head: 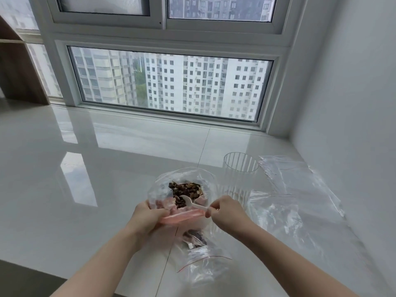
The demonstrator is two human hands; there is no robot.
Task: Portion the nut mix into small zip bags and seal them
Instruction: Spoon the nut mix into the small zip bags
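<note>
A large clear bag of brown nut mix lies open on the white tiled surface in front of me. My left hand grips the pink-edged mouth of a small zip bag, held just in front of the big bag. My right hand pinches the handle of a white plastic spoon; its bowl rests among the nuts. Below my hands lies another small zip bag with a red seal line and some nuts inside.
A ribbed clear glass jar stands just right of the nut bag. Several empty clear zip bags are spread to its right, near the white wall. A window runs along the far edge; the ledge's front edge is at lower left.
</note>
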